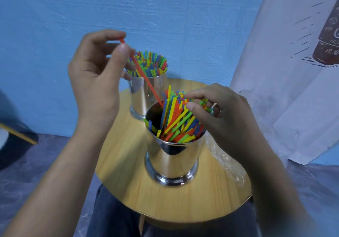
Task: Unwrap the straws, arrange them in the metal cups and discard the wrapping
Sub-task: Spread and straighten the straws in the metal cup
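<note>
Arranging step, well along by the look of both cups. Pinches a red straw (145, 77) near its top end between thumb and forefinger of the left hand (95, 71), the other fingers loose; slants it down so that the lower end dips just inside the rim of the near metal cup (172, 159). Curls thumb and fingers of the right hand (220, 115) round the upper ends of the mixed straws (176, 125) leaning rightward in that cup, holding them aside and leaving a gap at the left. Shows the far metal cup (145, 93) just behind, packed with upright straws, both cups standing on the wooden table (124, 163). Shows what looks like clear crumpled wrapping (225, 156) on the table beneath the right wrist, faint and hard to make out. Calls next for lowering the red straw into the gap and letting go, then evening out the leaning bundle; by this view, leaves the wrapping not yet discarded.
</note>
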{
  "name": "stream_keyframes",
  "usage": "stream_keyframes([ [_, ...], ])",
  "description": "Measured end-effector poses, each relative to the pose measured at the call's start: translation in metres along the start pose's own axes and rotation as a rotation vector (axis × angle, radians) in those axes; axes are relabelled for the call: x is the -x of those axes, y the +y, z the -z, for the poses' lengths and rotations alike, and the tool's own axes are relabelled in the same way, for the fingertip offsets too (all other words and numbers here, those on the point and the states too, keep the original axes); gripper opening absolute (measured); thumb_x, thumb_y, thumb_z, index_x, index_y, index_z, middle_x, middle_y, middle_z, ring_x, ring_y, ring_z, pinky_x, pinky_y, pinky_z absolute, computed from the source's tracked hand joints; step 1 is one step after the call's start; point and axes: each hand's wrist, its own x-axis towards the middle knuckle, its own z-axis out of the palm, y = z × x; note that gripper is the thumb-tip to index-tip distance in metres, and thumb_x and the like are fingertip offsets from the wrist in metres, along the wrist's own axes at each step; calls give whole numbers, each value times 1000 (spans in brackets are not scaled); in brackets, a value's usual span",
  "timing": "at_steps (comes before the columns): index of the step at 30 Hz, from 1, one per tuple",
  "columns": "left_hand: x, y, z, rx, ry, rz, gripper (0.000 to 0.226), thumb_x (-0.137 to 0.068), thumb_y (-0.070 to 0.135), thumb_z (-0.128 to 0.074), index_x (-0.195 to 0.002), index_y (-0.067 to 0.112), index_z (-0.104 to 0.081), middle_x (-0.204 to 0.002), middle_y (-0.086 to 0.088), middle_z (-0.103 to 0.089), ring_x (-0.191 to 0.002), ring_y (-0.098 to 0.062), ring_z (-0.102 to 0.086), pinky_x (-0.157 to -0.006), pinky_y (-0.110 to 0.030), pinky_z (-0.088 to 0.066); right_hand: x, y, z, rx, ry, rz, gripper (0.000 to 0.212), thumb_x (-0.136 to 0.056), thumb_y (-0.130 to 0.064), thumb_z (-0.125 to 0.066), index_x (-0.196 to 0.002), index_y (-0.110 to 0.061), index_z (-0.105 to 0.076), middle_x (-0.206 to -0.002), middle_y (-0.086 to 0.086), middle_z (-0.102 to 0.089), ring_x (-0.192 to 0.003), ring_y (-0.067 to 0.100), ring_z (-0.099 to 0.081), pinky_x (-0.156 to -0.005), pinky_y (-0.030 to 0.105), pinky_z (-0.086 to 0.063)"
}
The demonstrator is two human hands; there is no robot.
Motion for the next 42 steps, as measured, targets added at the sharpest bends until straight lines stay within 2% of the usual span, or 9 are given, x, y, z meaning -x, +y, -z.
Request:
stream_keyframes([
  [12,2,-11,15,241,262,266,5,-103,21,-59,-106,20,-55,-89,5,-69,-87,-23,-72,-73,-29,-53,-2,1,-1,-16,17,-25,32,-93,-42,-58,-118,-31,-74,-82,-24,-55,-81,-2,-54,-67,19,-37],
  [17,11,-20,14,281,222,422,3,-104,20,-58,-102,22,-56,-89,6,-71,-83,-18,-74,-72,-26,-55,-2,1,0,-69,25,18,22,-97,-32,-59,-111,-30,-76,-78,-28,-58,-81,-6,-58,-65,8,-38],
  [21,18,-31,12,237,199,525,7,-102,20,-61,-96,21,-59,-86,5,-74,-78,-16,-74,-69,-25,-57,1,5,-1,-149,64,-10,18,-98,-29,-59,-99,-35,-75,-79,-24,-66,-78,3,-60,-63,11,-40],
  [26,19,-45,11,-123,-79,565,12,-97,22,-68,-86,23,-66,-77,6,-74,-68,-7,-65,-61,-24,-49,-2,6,7,-501,205,-129,11,-101,-11,-61,-94,-15,-69,-86,1,-77,-76,7,-69,-63,24,-53],
  [28,18,-47,9,-212,-208,537,12,-96,21,-69,-84,20,-67,-72,8,-72,-63,-3,-59,-58,-20,-46,-4,4,11,-655,237,-141,5,-99,-16,-64,-97,-12,-67,-90,8,-77,-82,14,-72,-68,29,-57],
  [31,13,-45,5,-282,-374,500,13,-94,23,-70,-82,20,-70,-70,6,-70,-63,-1,-56,-56,-11,-43,-6,2,14,-792,282,-150,16,-92,-23,-64,-101,-10,-65,-96,9,-78,-88,20,-75,-71,31,-59],
  [34,8,-45,2,-298,-502,478,15,-97,23,-66,-84,20,-73,-76,6,-71,-68,4,-59,-60,-9,-43,-7,3,15,-816,345,-123,4,-102,-15,-57,-102,-12,-59,-99,8,-79,-89,26,-76,-73,33,-59],
  [37,0,-47,-3,-318,-519,436,15,-101,19,-61,-102,19,-76,-90,16,-75,-77,10,-63,-65,-6,-44,-7,4,21,-767,401,-107,7,-107,-8,-49,-107,-10,-56,-94,6,-78,-88,29,-75,-74,34,-60],
  [42,-9,-50,-15,-373,-626,401,18,-96,22,-70,-113,24,-76,-96,8,-75,-77,3,-65,-68,-6,-46,-8,0,17,-572,290,-71,11,-104,-5,-54,-113,-10,-57,-88,8,-77,-81,21,-74,-76,36,-61],
])
